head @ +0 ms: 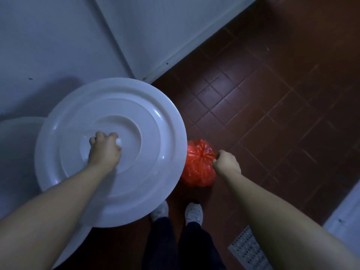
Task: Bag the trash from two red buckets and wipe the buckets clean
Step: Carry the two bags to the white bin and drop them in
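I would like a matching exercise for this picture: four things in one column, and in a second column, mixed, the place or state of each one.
Things:
1. left hand
2. right hand
3. white shoes
4. metal floor grate

Places or states:
A. on the red tiles, at the bottom right
B. grips the knob in the middle of the white lid
C. below the bag, toes pointing up in the picture
D. holds the gathered top of the red bag

Pairs: 1-B, 2-D, 3-C, 4-A
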`<state>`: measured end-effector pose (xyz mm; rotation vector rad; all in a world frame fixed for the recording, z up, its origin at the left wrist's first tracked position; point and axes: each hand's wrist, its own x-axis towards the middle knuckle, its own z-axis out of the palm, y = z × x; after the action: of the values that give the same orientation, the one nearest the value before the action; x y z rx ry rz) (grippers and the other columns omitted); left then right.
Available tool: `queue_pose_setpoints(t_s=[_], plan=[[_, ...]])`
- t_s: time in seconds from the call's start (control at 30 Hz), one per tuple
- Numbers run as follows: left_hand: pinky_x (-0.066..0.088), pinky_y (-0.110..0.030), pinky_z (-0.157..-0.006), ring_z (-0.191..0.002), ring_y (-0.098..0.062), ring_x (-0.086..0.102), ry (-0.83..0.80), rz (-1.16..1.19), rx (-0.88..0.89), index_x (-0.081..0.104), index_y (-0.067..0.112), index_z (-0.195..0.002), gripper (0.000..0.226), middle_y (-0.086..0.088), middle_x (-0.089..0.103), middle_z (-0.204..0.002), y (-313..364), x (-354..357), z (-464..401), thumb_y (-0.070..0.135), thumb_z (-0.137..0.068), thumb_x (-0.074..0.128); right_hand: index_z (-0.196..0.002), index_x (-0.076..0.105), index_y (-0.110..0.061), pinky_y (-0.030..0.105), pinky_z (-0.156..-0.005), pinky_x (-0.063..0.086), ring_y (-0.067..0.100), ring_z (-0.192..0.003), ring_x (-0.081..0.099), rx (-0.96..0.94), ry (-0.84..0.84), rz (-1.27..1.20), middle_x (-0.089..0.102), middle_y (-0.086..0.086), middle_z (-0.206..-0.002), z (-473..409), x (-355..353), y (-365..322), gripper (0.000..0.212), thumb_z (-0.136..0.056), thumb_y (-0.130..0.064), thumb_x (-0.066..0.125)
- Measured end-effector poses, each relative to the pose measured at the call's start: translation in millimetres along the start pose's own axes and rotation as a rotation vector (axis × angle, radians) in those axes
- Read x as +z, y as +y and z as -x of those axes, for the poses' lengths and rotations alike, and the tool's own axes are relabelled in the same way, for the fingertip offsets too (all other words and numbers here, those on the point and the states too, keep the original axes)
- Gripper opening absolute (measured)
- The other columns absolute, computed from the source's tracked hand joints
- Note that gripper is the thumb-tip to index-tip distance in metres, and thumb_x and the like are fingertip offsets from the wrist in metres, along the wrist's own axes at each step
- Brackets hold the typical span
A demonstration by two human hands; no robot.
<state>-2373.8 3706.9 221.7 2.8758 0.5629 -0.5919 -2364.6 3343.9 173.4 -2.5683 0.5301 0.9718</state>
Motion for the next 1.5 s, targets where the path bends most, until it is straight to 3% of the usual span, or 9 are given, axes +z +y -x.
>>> queue_pose_setpoints(t_s=[0.43, 0.57, 0.67, 0.73, 0.87, 1.07, 1.23, 1.3, 1.5], plan=[[0.05, -0.052, -0.082, -0.112, -0.041, 0.034, -0.099, -0.246, 0.256, 0.056, 0.008, -0.126, 0.035, -0.022, 0.039, -0.117, 58, 53, -113, 0.015, -0.092, 0.054, -0.144, 0.047, -0.012, 0.043, -0.103, 0.047, 0.035, -0.127, 0.053, 0.238, 0.008, -0.267, 0.054, 0.015, -0.137, -93, 78, 37, 0.056, -0.095, -0.034, 0.063], [0.048, -0.052, -0.079, -0.112, -0.04, 0.034, -0.126, -0.311, 0.279, 0.056, 0.009, -0.124, 0.033, -0.022, 0.038, -0.116, 63, 67, -128, 0.012, -0.091, 0.052, -0.108, 0.07, -0.016, 0.037, -0.09, 0.052, 0.034, -0.106, 0.064, 0.287, 0.062, -0.393, 0.07, 0.013, -0.11, -112, 94, 44, 0.021, -0.094, -0.03, 0.062], [0.048, -0.052, -0.08, -0.113, -0.04, 0.034, -0.155, -0.32, 0.287, 0.056, 0.008, -0.123, 0.031, -0.022, 0.037, -0.116, 66, 71, -130, 0.011, -0.093, 0.051, -0.091, 0.073, -0.015, 0.03, -0.077, 0.048, 0.027, -0.09, 0.065, 0.291, 0.07, -0.537, 0.073, 0.009, -0.094, -115, 94, 42, 0.018, -0.093, -0.03, 0.063], [0.048, -0.052, -0.081, -0.113, -0.04, 0.034, -0.168, -0.323, 0.294, 0.055, 0.008, -0.124, 0.032, -0.021, 0.037, -0.116, 68, 69, -127, 0.01, -0.093, 0.05, -0.078, 0.072, -0.014, 0.028, -0.061, 0.045, 0.019, -0.068, 0.06, 0.363, 0.026, -0.81, 0.071, 0.009, -0.08, -112, 87, 35, 0.018, -0.09, -0.026, 0.066], [0.05, -0.049, -0.076, -0.107, -0.039, 0.037, -0.165, -0.331, 0.299, 0.056, 0.004, -0.117, 0.028, -0.02, 0.036, -0.113, 75, 51, -114, 0.0, -0.09, 0.048, -0.07, 0.069, -0.014, 0.026, -0.045, 0.035, 0.014, -0.049, 0.047, 0.465, -0.025, -1.094, 0.059, 0.002, -0.06, -97, 58, 18, 0.014, -0.084, -0.017, 0.068], [0.042, -0.04, -0.068, -0.103, -0.037, 0.038, -0.104, -0.298, 0.287, 0.057, 0.007, -0.115, 0.03, -0.018, 0.037, -0.112, 81, 3, -88, -0.002, -0.088, 0.047, -0.079, 0.07, -0.007, 0.029, -0.045, 0.034, 0.017, -0.047, 0.043, 0.41, 0.071, -1.132, 0.057, 0.006, -0.064, -60, -20, -16, 0.015, -0.074, -0.019, 0.062], [0.046, -0.044, -0.071, -0.102, -0.038, 0.037, -0.039, -0.213, 0.259, 0.055, 0.006, -0.114, 0.025, -0.019, 0.036, -0.112, 74, -62, -58, 0.001, -0.091, 0.048, -0.066, 0.061, -0.017, 0.024, -0.04, 0.03, 0.008, -0.034, 0.037, 0.28, 0.065, -1.131, 0.042, -0.009, -0.04, -21, -91, -60, 0.018, -0.083, -0.023, 0.059], [0.048, -0.045, -0.073, -0.104, -0.038, 0.037, -0.013, -0.184, 0.231, 0.055, 0.005, -0.113, 0.022, -0.019, 0.036, -0.112, 66, -91, -42, 0.002, -0.092, 0.049, -0.065, 0.06, -0.02, 0.023, -0.039, 0.03, 0.007, -0.035, 0.036, 0.203, 0.072, -1.119, 0.042, -0.009, -0.042, -2, -120, -80, 0.019, -0.084, -0.024, 0.058], [0.049, -0.047, -0.076, -0.107, -0.039, 0.037, 0.116, -0.078, 0.127, 0.056, 0.006, -0.116, 0.025, -0.02, 0.038, -0.115, 15, -181, 32, 0.003, -0.092, 0.049, -0.052, 0.059, -0.021, 0.029, -0.056, 0.033, 0.013, -0.055, 0.042, -0.048, 0.164, -1.087, 0.05, -0.005, -0.06, 80, -211, -155, 0.033, -0.084, -0.022, 0.055]])
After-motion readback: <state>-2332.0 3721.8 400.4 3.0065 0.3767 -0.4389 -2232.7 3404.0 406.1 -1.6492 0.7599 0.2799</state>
